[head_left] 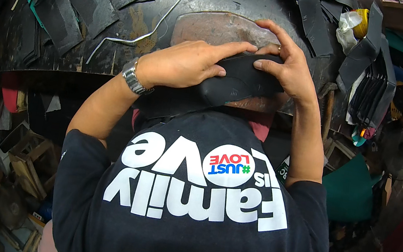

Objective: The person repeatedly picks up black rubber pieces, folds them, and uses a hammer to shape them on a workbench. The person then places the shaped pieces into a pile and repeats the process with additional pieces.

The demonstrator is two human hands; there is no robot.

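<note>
A black, curved piece of leather-like material (pixel 242 82) lies before me, over a worn brownish slab (pixel 216 26) on the dark bench. My left hand (pixel 184 63) grips its upper left edge, the index finger stretched along the top and the thumb pressed on the near face. From the right, my right hand (pixel 291 66) pinches the same upper edge, thumb in front, with the other fingers curled behind. Both sets of fingertips come close together near the middle of that edge. A lower part of the black material hangs toward my lap at the left.
Flat black cut pieces (pixel 92 3) lie in overlapping piles at the back left. A white cord (pixel 168 14) runs across the bench (pixel 118 56). At the right are more black pieces (pixel 310 25), a yellow roll in white plastic (pixel 361 23) and a hammer (pixel 328 106).
</note>
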